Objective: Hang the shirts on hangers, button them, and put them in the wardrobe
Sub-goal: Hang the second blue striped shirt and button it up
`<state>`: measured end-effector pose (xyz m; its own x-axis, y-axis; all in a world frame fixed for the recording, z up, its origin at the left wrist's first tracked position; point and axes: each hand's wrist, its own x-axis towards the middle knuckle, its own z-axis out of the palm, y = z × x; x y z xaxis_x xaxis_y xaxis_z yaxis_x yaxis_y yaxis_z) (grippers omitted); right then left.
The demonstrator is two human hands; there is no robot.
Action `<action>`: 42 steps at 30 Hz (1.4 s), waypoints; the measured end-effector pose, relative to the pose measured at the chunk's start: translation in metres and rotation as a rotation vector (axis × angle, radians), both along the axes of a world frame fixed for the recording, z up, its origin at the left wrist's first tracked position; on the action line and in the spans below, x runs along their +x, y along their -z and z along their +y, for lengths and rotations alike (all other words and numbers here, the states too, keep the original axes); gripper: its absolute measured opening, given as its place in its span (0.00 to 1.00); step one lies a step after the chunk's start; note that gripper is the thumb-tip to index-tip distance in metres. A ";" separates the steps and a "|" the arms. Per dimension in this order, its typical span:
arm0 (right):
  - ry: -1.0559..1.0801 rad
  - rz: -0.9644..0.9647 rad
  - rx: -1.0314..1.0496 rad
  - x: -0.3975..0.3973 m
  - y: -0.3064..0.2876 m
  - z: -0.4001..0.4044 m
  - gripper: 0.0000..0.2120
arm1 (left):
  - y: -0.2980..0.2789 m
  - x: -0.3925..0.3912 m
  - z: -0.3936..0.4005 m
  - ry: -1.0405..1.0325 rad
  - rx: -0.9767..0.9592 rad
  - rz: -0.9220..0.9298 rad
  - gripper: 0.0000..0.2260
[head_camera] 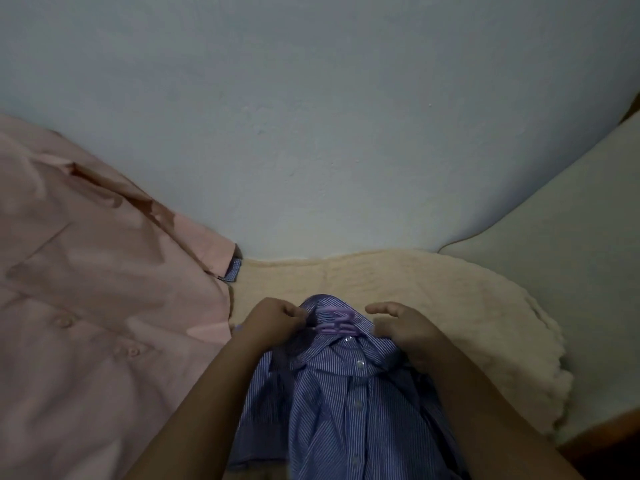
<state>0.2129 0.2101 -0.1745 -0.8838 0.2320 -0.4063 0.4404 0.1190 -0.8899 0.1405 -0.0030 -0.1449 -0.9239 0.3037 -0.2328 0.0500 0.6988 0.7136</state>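
The blue-and-white striped button-front shirt lies on the cream fleece blanket, directly in front of the person. Its long axis runs from the near edge of the view toward the pale blue wall, collar end pointing at the wall. The placket faces up, with buttons visible down the centre. A lilac plastic hanger sits inside the collar, its hook emerging at the neck.

The left hand has its fingers curled, pinching the left collar edge. The right hand is half open, fingers relaxed and extended, palm resting on the right shoulder of the shirt.

A pink button-front shirt lies spread to the left, apart from the striped one.
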 end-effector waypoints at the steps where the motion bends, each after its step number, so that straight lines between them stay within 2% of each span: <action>1: -0.015 -0.012 0.024 0.003 0.000 -0.001 0.16 | 0.002 0.002 -0.001 -0.003 -0.008 0.007 0.08; 4: -0.024 -0.014 0.004 0.006 0.000 -0.002 0.14 | 0.005 0.007 -0.002 0.001 0.013 -0.039 0.11; 7: 0.080 0.025 -0.089 0.002 -0.001 0.002 0.09 | 0.005 0.004 -0.005 -0.086 0.115 -0.129 0.13; 9: 0.179 0.082 -0.185 -0.004 -0.005 0.009 0.07 | 0.000 -0.004 -0.009 -0.161 0.379 -0.349 0.14; 11: 0.249 0.127 -0.424 -0.009 -0.013 0.016 0.07 | -0.005 -0.013 -0.014 -0.254 0.724 -0.682 0.19; 13: 0.265 0.123 -0.601 -0.015 -0.021 0.019 0.08 | -0.004 -0.022 -0.019 -0.328 0.857 -0.810 0.24; 16: 0.307 0.102 -0.644 -0.028 -0.020 0.017 0.09 | 0.002 -0.034 -0.016 -0.348 0.916 -0.830 0.26; 20: 0.463 0.151 -0.691 -0.057 -0.004 0.019 0.09 | 0.016 -0.060 -0.003 -0.376 1.000 -0.803 0.18; 26: 0.571 0.201 -0.760 -0.101 0.030 0.034 0.14 | 0.044 -0.103 0.022 -0.429 1.072 -0.704 0.23; 29: 0.674 0.192 -0.806 -0.120 0.049 0.041 0.13 | 0.056 -0.119 0.032 -0.473 1.031 -0.701 0.24; 32: 0.704 0.150 -0.724 -0.134 0.067 0.047 0.14 | 0.077 -0.132 0.035 -0.523 0.926 -0.633 0.25; 34: 0.685 0.123 -0.643 -0.137 0.077 0.050 0.13 | 0.091 -0.135 0.032 -0.509 0.673 -0.479 0.24; 39: 0.622 0.115 -0.524 -0.132 0.094 0.047 0.09 | 0.106 -0.125 0.038 -0.211 -0.269 0.158 0.21; 40: 0.617 0.124 -0.516 -0.132 0.096 0.046 0.09 | 0.103 -0.123 0.042 -0.129 -0.336 0.239 0.21; 42: 0.616 0.138 -0.511 -0.132 0.099 0.046 0.09 | 0.100 -0.120 0.051 0.086 -0.341 0.336 0.24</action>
<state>0.0812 0.2561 -0.2730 -0.7077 0.5083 -0.4907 0.1770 -0.5448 -0.8197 0.0207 0.0484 -0.2448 -0.9400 0.3403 -0.0249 0.3061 0.8733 0.3790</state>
